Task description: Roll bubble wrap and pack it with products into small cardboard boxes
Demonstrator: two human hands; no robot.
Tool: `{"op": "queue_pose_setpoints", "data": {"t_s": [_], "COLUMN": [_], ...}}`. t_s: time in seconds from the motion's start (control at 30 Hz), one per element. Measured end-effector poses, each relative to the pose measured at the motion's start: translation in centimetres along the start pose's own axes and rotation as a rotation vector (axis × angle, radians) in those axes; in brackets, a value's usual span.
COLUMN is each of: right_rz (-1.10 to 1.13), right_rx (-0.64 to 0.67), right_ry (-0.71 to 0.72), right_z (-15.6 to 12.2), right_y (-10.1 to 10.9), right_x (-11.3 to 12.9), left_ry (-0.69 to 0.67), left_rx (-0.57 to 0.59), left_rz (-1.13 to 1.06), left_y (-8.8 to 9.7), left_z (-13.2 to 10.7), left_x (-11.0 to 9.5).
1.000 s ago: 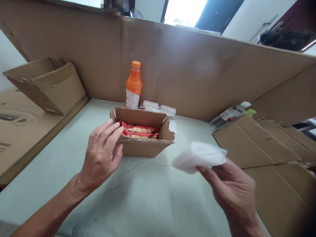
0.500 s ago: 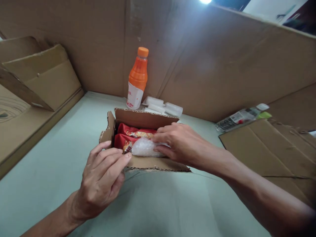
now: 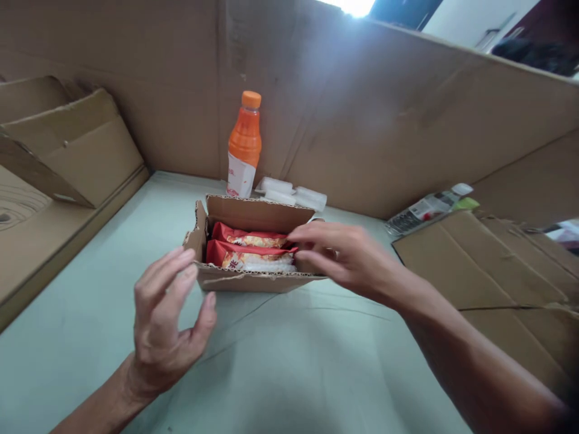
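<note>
An open cardboard box [image 3: 253, 283] stands on the pale green surface, its flaps raised. Inside lie two red snack packets [image 3: 251, 239], side by side. Along the front wall, partly hidden by it, sits a clear bubble-wrap roll [image 3: 271, 264]. My left hand [image 3: 169, 316] is just left of the box's front corner, fingers apart and holding nothing. Over the box's right end is my right hand [image 3: 341, 250], slightly blurred. Its fingers are spread near the packets' right ends, with no object visible in them; whether they touch the packets I cannot tell.
Behind the box stands an orange drink bottle [image 3: 245, 144] beside several clear plastic-wrapped rolls [image 3: 289, 191]. A clear bottle [image 3: 427, 210] lies at the right, behind a folded cardboard piece [image 3: 488, 259]. Another open carton [image 3: 85, 144] is at the left. Tall cardboard walls [image 3: 384, 108] close off the back.
The bubble-wrap roll has gone lower, down behind the box's front wall. My right hand has come off it and moved right. The front flap is now upright; my left hand has drawn back and opened.
</note>
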State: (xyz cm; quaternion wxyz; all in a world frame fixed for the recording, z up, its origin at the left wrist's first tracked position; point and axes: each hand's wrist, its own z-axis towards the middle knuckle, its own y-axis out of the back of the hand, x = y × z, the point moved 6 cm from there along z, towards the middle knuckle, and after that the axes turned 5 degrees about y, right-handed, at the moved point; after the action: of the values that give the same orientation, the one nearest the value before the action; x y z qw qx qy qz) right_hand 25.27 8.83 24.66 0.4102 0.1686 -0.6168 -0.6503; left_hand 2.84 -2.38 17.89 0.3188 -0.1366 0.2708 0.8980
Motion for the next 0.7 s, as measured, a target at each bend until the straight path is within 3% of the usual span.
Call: {"op": "queue_pose_setpoints", "data": {"t_s": [0.07,0.13,0.23,0.33,0.4,0.5,0.6,0.7], "right_rz": [0.051,0.086,0.239,0.382,0.434,0.472,0.504,0.54], "right_rx": [-0.313,-0.473,-0.42,-0.328,-0.333,-0.375,-0.457,-0.524], "right_ry": [-0.169,-0.358,-0.495,-0.481,-0.47,-0.501,-0.571,-0.633], "right_z": [-4.6,-9.3,-12.6,-10.6,-8.3,-6.9,-10.0,-14.6], "right_y": [1.8,0.8,-5.2,-11.2,-12.8,-12.4,-11.4,-11.6], "right_x": [-1.9,-3.6,-4.5,-3.9,-3.7,-4.7,-6.2,-6.5], "left_ry": [0.173,0.422,0.763,0.928,0.95,0.906,0.742,0.498], "left_rx": [-0.011,0.073,0.224,0.269,0.246,0.18,0.236,0.342], "left_rz": [-0.04,-0.106,-0.295,-0.467,-0.492,-0.461,-0.406,-0.292], "left_y": [0.5,0.2,-1.3,-3.4,-4.8,-6.3,-6.9,-5.5], "left_z": [-1.2,-3.2,-6.7,-7.8,-6.9,-5.3,-6.3,-10.2], "left_x": [1.7,4.1,7.1,8.6,8.7,7.1,3.1,-1.3]}}
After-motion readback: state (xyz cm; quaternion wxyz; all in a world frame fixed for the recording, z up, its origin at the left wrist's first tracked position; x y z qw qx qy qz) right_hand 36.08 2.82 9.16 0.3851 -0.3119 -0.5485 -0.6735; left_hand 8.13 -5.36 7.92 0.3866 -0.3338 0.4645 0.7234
